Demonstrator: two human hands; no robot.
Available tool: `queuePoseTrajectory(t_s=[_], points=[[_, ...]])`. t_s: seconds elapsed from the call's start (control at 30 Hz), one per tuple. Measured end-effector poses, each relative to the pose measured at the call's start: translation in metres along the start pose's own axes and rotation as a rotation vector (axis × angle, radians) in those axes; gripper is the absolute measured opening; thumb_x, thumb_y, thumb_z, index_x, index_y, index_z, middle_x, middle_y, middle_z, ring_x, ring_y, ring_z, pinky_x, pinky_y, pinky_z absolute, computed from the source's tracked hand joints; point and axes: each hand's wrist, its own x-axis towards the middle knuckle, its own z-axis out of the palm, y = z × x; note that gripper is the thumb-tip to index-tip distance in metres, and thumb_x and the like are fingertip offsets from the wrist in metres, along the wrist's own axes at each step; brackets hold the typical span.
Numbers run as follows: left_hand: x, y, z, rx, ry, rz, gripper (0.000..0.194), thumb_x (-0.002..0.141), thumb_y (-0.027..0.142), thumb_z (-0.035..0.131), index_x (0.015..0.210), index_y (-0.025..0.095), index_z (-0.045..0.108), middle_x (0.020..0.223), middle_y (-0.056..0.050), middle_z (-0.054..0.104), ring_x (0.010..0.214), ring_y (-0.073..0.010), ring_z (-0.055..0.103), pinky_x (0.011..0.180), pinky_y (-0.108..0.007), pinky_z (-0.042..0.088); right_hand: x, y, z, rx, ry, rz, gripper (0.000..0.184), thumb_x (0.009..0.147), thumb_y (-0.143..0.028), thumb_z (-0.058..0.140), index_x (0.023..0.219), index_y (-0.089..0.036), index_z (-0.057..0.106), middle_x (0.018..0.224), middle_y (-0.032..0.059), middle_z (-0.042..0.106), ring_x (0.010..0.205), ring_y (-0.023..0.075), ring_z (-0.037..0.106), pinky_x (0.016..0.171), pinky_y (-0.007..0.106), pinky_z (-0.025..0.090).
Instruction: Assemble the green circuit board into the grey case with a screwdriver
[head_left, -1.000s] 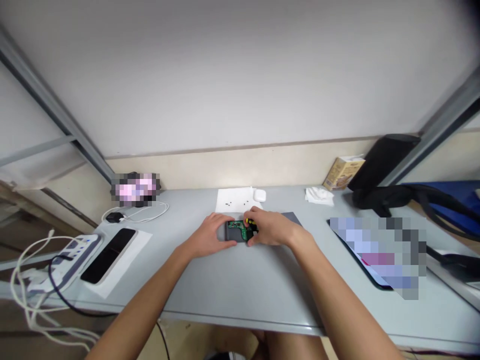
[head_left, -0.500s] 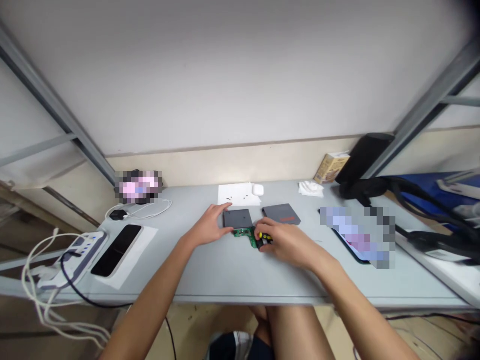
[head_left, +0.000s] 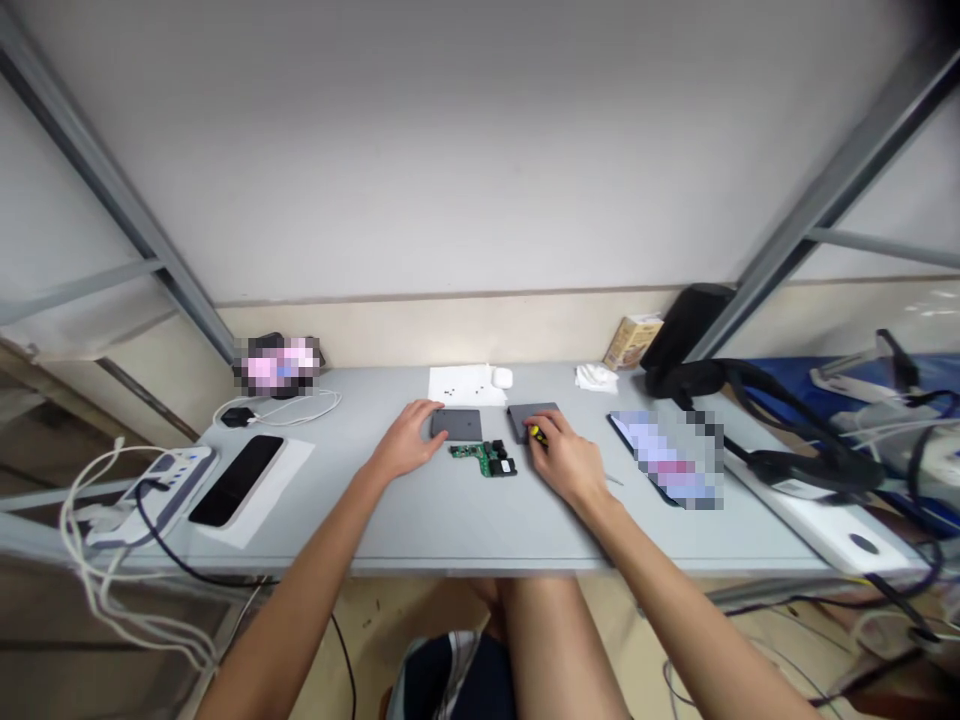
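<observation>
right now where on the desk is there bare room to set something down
Bare room: between the circuit board and the desk's near edge; also beyond the left hand, between the white cable and the white paper. Crowded: between the left hand and right hand, where the board and two dark grey pieces lie close.

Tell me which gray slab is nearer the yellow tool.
The right slab, partly behind the right hand; the left slab is farther, by the left hand.
</observation>
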Motion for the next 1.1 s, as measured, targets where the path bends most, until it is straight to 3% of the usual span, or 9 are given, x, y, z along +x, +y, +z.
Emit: queuePoseTrajectory(t_s=[0.2, 0.33, 0.57, 0.77, 1.1], points=[[-0.009, 0.010, 0.004, 0.159, -0.001, -0.005, 0.034, 0.107, 0.032, 0.047, 0.138, 0.022, 0.057, 0.138, -0.012, 0.062, 0.125, -0.0275, 0.061, 0.111, -0.046, 0.049, -0.002, -0.008, 0.017, 0.017, 0.059, -0.082, 0.035, 0.108, -0.041, 0.041, 0.123, -0.027, 0.069, 0.133, 0.0074, 0.068, 0.072, 0.0167, 0.070, 0.057, 0.029, 0.043], [-0.014, 0.016, 0.002, 0.190, 0.004, -0.019, 0.031, 0.104, 0.029, 0.051, 0.133, 0.022, 0.060, 0.133, -0.012, 0.065, 0.120, -0.0271, 0.064, 0.106, -0.045, 0.051, -0.004, -0.005, 0.020, 0.049, 0.088, -0.123, 0.037, 0.108, -0.044, 0.041, 0.123, -0.027, 0.070, 0.131, 0.0067, 0.070, 0.074, 0.0176, 0.071, 0.058, 0.029, 0.046], [-0.016, 0.014, -0.002, 0.142, -0.018, 0.000, 0.018, 0.102, 0.029, 0.055, 0.106, 0.023, 0.072, 0.110, -0.008, 0.070, 0.105, -0.0242, 0.065, 0.097, -0.042, 0.052, -0.003, -0.003, 0.019, 0.091, 0.067, -0.185, 0.035, 0.106, -0.040, 0.042, 0.127, -0.029, 0.068, 0.136, 0.0064, 0.069, 0.081, 0.0197, 0.074, 0.062, 0.031, 0.054], [-0.017, 0.010, 0.000, 0.171, -0.053, 0.009, 0.021, 0.099, 0.029, 0.060, 0.113, 0.026, 0.076, 0.120, -0.010, 0.067, 0.114, -0.0266, 0.063, 0.102, -0.046, 0.051, -0.002, -0.004, 0.017, 0.091, 0.039, -0.175, 0.033, 0.105, -0.036, 0.044, 0.127, -0.029, 0.068, 0.135, 0.0065, 0.069, 0.082, 0.0196, 0.074, 0.063, 0.031, 0.054], [-0.017, 0.013, -0.001, 0.199, -0.047, 0.012, 0.022, 0.101, 0.030, 0.057, 0.112, 0.026, 0.077, 0.117, -0.010, 0.067, 0.108, -0.0261, 0.064, 0.098, -0.044, 0.051, -0.005, -0.002, 0.018, 0.112, 0.041, -0.164, 0.031, 0.104, -0.034, 0.047, 0.126, -0.029, 0.068, 0.134, 0.0057, 0.069, 0.083, 0.0203, 0.075, 0.065, 0.032, 0.055]])
